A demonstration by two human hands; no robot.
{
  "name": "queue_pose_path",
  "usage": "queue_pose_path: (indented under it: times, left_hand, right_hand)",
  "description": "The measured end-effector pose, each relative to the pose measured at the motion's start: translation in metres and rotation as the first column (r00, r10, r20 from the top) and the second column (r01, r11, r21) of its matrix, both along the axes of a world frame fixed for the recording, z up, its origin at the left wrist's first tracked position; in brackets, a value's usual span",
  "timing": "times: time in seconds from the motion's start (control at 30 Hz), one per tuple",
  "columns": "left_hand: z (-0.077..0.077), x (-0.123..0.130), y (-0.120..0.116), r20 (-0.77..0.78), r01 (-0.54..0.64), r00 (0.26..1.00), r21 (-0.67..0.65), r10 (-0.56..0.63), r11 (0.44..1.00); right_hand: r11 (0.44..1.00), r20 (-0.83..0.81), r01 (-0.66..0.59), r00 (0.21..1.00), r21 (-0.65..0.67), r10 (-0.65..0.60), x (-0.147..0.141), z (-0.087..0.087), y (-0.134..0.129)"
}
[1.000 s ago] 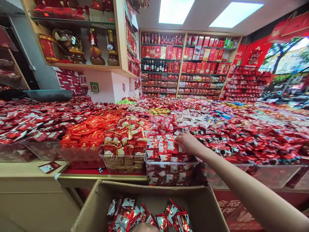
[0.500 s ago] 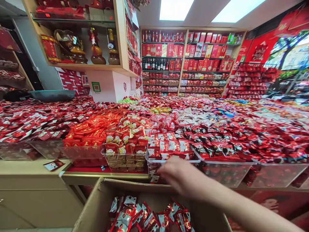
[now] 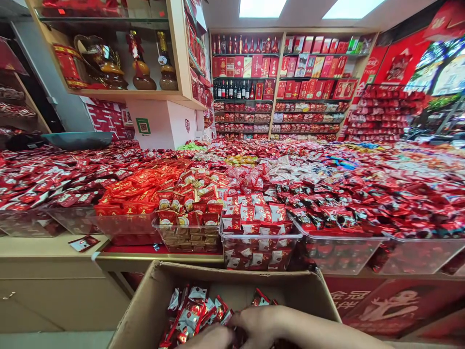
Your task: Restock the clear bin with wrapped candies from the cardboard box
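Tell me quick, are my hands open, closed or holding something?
Left hand: in the cardboard box, blurred; grip can't be told.
Right hand: beside it, among red-and-white packets; grip can't be told.

Bright ceiling panels (image 3: 262, 8), wooden wall shelves (image 3: 281, 82) at the back, glass-shelved cabinet (image 3: 183, 53) at left, white pillar (image 3: 150, 123) beneath.

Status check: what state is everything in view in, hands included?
Cardboard box: open, partly filled.
Left hand: inside the box, blurred, grip unclear.
Right hand: inside the box, grip unclear.
Clear bin beyond the box: open-topped, heaped above its rim.
Loose packet: lying flat.
Ceiling lights: on.
Cupboard: shut.
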State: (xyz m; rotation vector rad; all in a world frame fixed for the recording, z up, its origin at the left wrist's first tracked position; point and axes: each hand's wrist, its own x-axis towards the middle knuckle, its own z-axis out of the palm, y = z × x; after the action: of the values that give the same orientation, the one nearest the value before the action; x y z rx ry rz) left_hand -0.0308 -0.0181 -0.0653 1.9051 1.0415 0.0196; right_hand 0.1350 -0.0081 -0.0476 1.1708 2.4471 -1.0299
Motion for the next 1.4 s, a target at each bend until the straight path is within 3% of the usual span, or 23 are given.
queue_pose_path:
  times: [0.13,0.2,0.23,0.3,0.37,0.47,0.6,0.73,0.9,0.97,1.07,1.17,1.3,1.4]
  left_hand:
    - [0.017,-0.004,0.018,0.005,-0.104,0.995,0.084,0.104,0.991]
    - [0.028,-0.005,0.024,0.047,-0.159,0.987,0.105,0.155,0.982]
    - [0.034,-0.006,0.026,0.077,-0.184,0.981,0.103,0.177,0.977]
    - [0.045,-0.007,0.027,0.163,-0.227,0.963,0.067,0.214,0.972]
    - [0.053,-0.007,0.026,0.267,-0.259,0.929,-0.021,0.255,0.966]
    - [0.060,-0.007,0.023,0.360,-0.295,0.877,-0.123,0.319,0.948]
    - [0.063,-0.008,0.024,0.386,-0.300,0.856,-0.175,0.345,0.938]
    - [0.065,-0.010,0.026,0.394,-0.268,0.854,-0.224,0.339,0.937]
    - [0.066,-0.013,0.022,0.282,-0.151,0.936,-0.218,0.211,0.964]
    - [0.066,-0.013,0.019,0.239,-0.135,0.952,-0.225,0.189,0.965]
    - [0.069,-0.012,0.018,0.219,-0.168,0.951,-0.221,0.216,0.961]
    - [0.073,-0.013,0.019,0.232,-0.188,0.949,-0.121,0.212,0.975]
    - [0.076,-0.016,0.020,0.242,-0.179,0.957,0.054,0.161,0.982]
    - [0.071,-0.018,0.021,0.313,-0.173,0.932,-0.065,0.184,0.983]
  right_hand:
    - [0.972,-0.217,0.235,0.949,0.004,-0.228,0.007,0.009,0.005]
    - [0.933,-0.376,0.353,0.858,-0.064,-0.350,0.009,0.012,0.006]
    - [0.908,-0.457,0.383,0.786,-0.169,-0.417,0.009,0.013,0.007]
    - [0.829,-0.562,0.354,0.613,-0.433,-0.555,0.009,0.015,0.006]
    - [0.738,-0.568,0.262,0.497,-0.622,-0.656,0.009,0.018,0.004]
    - [0.686,-0.564,0.178,0.445,-0.706,-0.696,0.010,0.022,0.002]
    - [0.682,-0.584,0.144,0.410,-0.717,-0.700,0.012,0.027,0.001]
    - [0.696,-0.590,0.179,0.410,-0.695,-0.695,0.012,0.030,0.000]
    - [0.733,-0.613,0.227,0.424,-0.641,-0.667,0.009,0.030,-0.002]
    - [0.774,-0.644,0.280,0.435,-0.568,-0.630,0.009,0.029,-0.003]
    - [0.860,-0.684,0.404,0.532,-0.313,-0.499,0.013,0.031,-0.005]
    - [0.883,-0.674,0.465,0.633,-0.063,-0.381,0.018,0.037,-0.006]
    - [0.885,-0.662,0.465,0.657,-0.021,-0.361,0.018,0.045,-0.011]
    - [0.886,-0.565,0.462,0.736,0.020,-0.372,0.018,0.059,-0.016]
